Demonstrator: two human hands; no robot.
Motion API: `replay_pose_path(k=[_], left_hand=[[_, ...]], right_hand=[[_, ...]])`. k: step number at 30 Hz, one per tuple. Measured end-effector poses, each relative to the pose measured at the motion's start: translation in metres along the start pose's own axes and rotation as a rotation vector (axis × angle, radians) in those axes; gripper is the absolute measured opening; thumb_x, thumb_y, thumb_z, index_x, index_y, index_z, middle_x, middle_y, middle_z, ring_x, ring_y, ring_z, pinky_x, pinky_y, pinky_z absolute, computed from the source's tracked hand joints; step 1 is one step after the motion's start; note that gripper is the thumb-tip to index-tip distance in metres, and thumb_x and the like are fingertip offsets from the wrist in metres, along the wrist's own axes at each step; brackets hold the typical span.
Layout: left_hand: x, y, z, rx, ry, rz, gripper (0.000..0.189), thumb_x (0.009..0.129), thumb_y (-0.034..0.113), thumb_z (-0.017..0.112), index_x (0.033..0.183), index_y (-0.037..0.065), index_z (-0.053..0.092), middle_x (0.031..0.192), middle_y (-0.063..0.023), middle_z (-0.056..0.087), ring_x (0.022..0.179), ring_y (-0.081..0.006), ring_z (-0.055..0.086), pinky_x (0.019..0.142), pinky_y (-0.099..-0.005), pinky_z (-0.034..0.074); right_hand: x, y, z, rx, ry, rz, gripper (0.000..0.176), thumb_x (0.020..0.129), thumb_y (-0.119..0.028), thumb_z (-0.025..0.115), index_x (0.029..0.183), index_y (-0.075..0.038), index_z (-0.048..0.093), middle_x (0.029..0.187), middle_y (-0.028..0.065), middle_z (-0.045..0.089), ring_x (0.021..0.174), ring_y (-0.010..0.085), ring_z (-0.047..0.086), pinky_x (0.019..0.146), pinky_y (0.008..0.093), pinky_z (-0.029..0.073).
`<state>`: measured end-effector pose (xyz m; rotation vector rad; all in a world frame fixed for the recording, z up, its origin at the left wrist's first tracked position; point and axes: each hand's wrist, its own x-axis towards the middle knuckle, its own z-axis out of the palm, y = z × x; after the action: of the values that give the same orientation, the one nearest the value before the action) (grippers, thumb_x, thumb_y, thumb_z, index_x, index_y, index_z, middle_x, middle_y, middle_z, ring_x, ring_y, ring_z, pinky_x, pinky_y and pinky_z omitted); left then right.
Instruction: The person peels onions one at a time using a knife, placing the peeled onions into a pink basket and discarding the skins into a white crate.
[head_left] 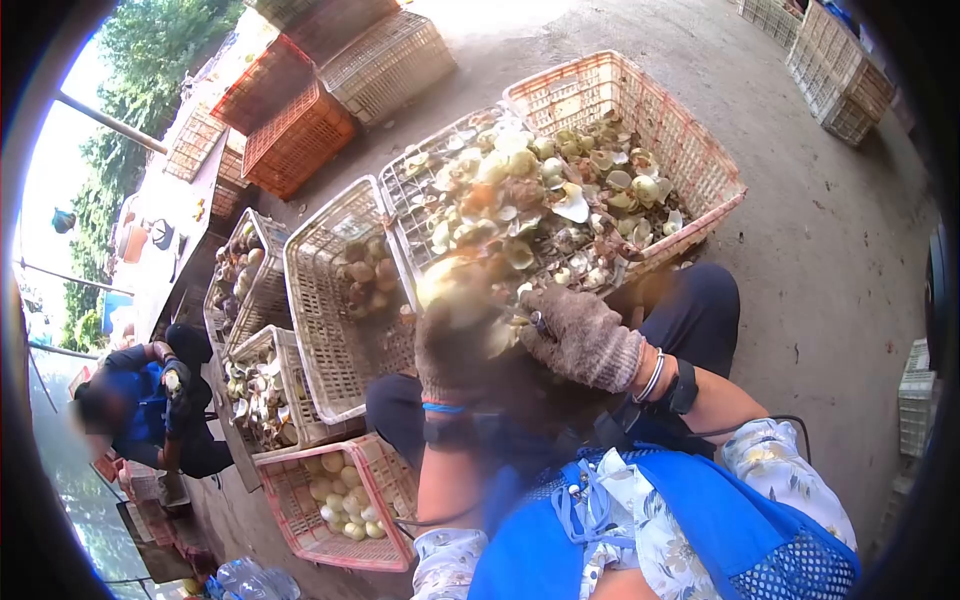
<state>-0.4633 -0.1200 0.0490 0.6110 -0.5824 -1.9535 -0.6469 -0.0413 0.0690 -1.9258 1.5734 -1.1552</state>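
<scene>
The right, brown-gloved grip (583, 338) curls beside a blurred, pale-yellow piece (500, 338) near the blurred left grip (452, 350); whether either hand grasps it cannot be told. Beyond, pale, curved shell-like scraps (625, 178) heap inside a pinkish-white plastic lattice crate (690, 130).

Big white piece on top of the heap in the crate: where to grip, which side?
Probably pinch the large white piece by its near edge, coming from above with the right gloved hand. It looks broad and thin and lies uncovered on the heap, so its upper side is free.
</scene>
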Motion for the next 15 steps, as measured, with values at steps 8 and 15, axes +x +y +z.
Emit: replay_pose_path(k=[8,15], left_hand=[[0.039,0.034,-0.002,0.164,-0.005,0.207,0.068,0.071,0.009,0.07,0.133,0.01,0.042,0.121,-0.0113,0.054,0.112,-0.03,0.057,0.089,-0.0437,0.055],[0.069,0.049,-0.029,0.851,0.183,0.534,0.08,0.054,0.01,0.087,0.124,0.01,0.048,0.115,-0.0047,0.055,0.102,-0.0193,0.056,0.089,-0.0336,0.051]], right_hand=[[0.041,0.004,0.035,0.021,-0.143,0.11,0.029,0.087,-0.024,0.061,0.105,-0.001,0.059,0.09,0.0231,0.063,0.086,0.0413,0.063,0.074,0.0485,0.051],[0.07,0.026,0.057,0.133,-0.361,0.372,0.02,0.083,-0.017,0.062,0.1,-0.006,0.061,0.083,0.0186,0.063,0.083,0.0379,0.063,0.072,0.0441,0.051]])
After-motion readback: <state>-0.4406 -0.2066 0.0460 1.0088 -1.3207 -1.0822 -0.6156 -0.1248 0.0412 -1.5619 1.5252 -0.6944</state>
